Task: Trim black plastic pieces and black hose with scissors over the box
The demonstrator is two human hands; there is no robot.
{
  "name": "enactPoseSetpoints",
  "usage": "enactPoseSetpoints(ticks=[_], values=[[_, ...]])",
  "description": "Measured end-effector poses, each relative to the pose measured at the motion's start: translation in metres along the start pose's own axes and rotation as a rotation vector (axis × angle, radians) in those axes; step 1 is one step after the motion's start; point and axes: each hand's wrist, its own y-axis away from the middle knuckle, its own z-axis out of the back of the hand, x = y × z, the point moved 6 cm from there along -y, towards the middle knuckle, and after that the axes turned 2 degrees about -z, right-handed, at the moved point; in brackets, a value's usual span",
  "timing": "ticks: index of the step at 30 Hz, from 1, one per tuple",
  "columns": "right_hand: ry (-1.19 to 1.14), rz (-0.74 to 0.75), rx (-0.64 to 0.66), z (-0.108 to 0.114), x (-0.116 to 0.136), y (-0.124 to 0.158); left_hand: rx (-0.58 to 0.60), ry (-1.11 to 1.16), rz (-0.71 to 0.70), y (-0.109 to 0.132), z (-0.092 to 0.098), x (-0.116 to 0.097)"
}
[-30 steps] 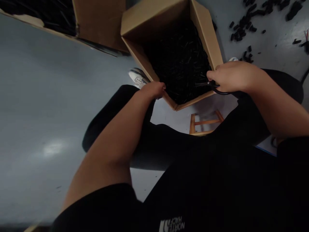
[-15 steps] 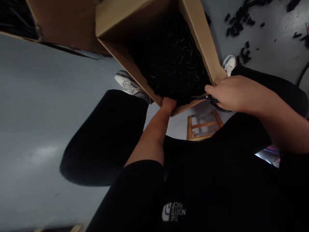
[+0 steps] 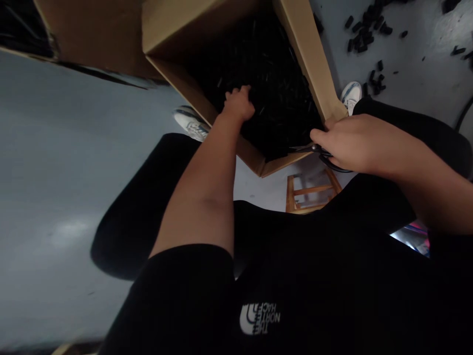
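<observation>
A cardboard box [image 3: 314, 64] between my legs holds a mass of small black tube-like pieces [image 3: 281, 93]. My left hand [image 3: 239, 104] reaches inside over these pieces, palm down, with its fingers spread. Whether its fingertips touch the pieces is too dark to make out. At the box's near right corner, my right hand [image 3: 351, 143] is closed around black-handled scissors [image 3: 313, 148]. The blades point left across the near rim, and the thumb side of that hand lies against the cardboard.
Loose black pieces [image 3: 364, 37] lie scattered on the grey floor at the upper right. Another cardboard box [image 3: 99, 39] stands at the upper left. A wooden stool [image 3: 312, 191] shows below the near rim, and white shoes [image 3: 351, 93] flank the box.
My left hand has moved from the near corner of the box forward over the black pieces, its fingers now spread. My right hand with the scissors has barely moved.
</observation>
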Motion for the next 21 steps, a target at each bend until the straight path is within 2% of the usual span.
enactPoseSetpoints(ticks=[3,7,11,13,16,21], values=[[0.000,0.002,-0.010,-0.001,0.001,0.000,-0.100,-0.071,0.160,0.019,0.001,0.019],[0.042,0.075,-0.073,-0.009,0.001,-0.002,0.023,-0.106,0.234,0.032,-0.015,0.025],[0.019,0.137,-0.103,-0.013,0.004,-0.002,0.155,-0.055,0.230,0.030,-0.032,0.019],[0.018,0.127,-0.086,-0.011,0.008,-0.002,0.179,-0.038,0.228,0.027,-0.035,0.015],[0.039,0.102,-0.033,-0.008,0.016,-0.003,0.100,-0.031,0.257,0.026,-0.023,0.013],[0.050,0.130,-0.011,-0.011,0.029,-0.004,-0.205,-0.006,0.333,0.019,0.021,0.022]])
